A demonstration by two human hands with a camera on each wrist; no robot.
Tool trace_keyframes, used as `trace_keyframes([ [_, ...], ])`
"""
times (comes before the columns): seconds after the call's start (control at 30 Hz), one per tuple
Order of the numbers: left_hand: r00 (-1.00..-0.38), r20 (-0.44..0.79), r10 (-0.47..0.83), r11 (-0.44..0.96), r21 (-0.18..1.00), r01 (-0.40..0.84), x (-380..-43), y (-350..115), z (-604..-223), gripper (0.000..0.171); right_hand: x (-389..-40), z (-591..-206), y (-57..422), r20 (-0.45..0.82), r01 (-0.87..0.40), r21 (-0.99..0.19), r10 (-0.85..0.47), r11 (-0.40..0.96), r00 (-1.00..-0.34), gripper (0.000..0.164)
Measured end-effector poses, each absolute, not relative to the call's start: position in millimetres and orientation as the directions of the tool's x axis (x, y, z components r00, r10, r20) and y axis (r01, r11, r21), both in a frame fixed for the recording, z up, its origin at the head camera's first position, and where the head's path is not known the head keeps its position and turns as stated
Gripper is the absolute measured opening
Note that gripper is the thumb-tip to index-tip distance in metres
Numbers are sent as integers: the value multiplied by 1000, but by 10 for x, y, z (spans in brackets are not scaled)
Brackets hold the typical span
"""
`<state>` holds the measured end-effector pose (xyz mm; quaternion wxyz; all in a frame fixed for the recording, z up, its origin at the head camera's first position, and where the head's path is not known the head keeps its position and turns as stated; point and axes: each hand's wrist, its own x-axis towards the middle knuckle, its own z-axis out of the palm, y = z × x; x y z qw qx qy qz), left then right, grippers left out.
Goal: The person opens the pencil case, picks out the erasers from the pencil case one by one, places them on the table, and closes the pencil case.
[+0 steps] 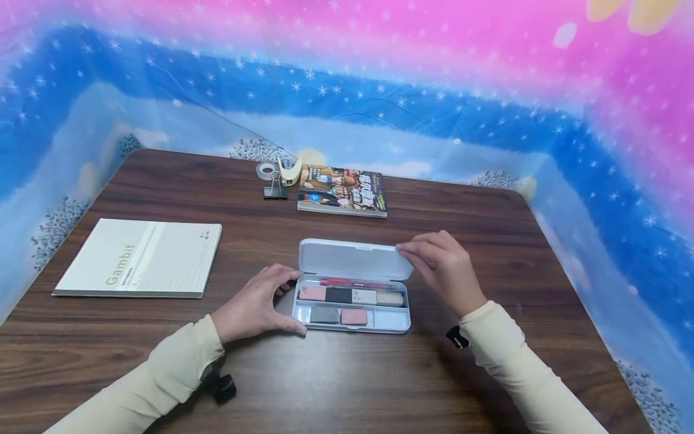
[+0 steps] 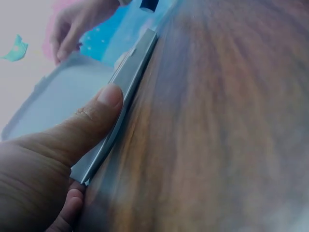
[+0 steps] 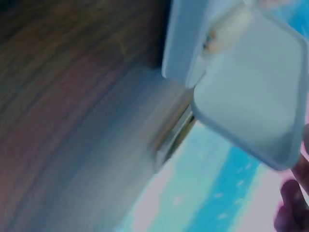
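A white pencil case (image 1: 391,319) lies on the table with its hinged lid (image 1: 349,259) raised at the back. Inside, a red pen (image 1: 347,282) lies along the hinge side. A row of pink, black and white blocks (image 1: 364,296) fills the middle compartment. Grey (image 1: 323,315) and pink (image 1: 353,316) blocks sit in the front one. My left hand (image 1: 255,306) holds the case's left end, thumb at the front wall (image 2: 123,96) and fingers behind. With thumb and fingertips, my right hand (image 1: 444,265) pinches the lid's upper right corner.
To the left lies a Gambit notebook (image 1: 146,259). Behind the case is a comic-covered book (image 1: 343,190), beside a black binder clip (image 1: 275,191), a tape roll (image 1: 266,171) and a cream stapler-like tool (image 1: 291,173). A printed cloth surrounds the wooden table (image 1: 347,386).
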<state>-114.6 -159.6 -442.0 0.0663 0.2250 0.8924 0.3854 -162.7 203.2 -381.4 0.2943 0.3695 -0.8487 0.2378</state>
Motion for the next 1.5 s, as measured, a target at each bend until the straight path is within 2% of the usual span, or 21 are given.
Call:
trace_keyframes([
  [0.13,-892,66,446,600,718,353,-1117,-1615,-4422,101,-1861,-3888,2084,553,-620,-495,-330,608,-765,17],
  [0.2,-897,75,436,595,724,350,-1110,-1621,-4426,99,-1993,-3951,2105,433,-491,-643,-250,588,-866,15],
  [0.27,-899,94,428,586,728,355,-1106,-1622,-4437,97,-2120,-4024,2136,292,-348,-761,-190,548,-937,15],
  [0.37,-900,118,420,576,731,365,-1107,-1613,-4459,95,-2260,-4130,2182,96,-154,-866,-143,476,-985,21],
  [0.53,-894,151,422,565,728,389,-1115,-1590,-4489,94,-2360,-4265,2225,-88,31,-923,-132,384,-987,27],
  [0.7,-891,163,424,559,727,399,-1122,-1570,-4497,93,-2384,-4342,2235,-132,73,-936,-152,343,-979,29],
  [0.97,-896,142,421,565,732,382,-1122,-1568,-4475,93,-2365,-4317,2235,-95,51,-944,-119,327,-988,31],
  [1.13,-897,130,423,569,732,374,-1126,-1573,-4473,92,-2226,-4223,2249,51,-56,-982,-33,179,-998,35],
  [1.27,-897,130,423,572,729,376,-1123,-1571,-4473,92,-1979,-4139,2303,92,-97,-992,-71,80,-993,27],
  [1.37,-896,133,423,573,727,378,-1120,-1569,-4469,93,-1758,-4133,2346,42,-65,-989,-172,131,-984,27],
  [1.5,-896,137,423,573,725,381,-1123,-1570,-4465,92,-1538,-4181,2375,-28,-76,-940,-295,333,-955,26],
])
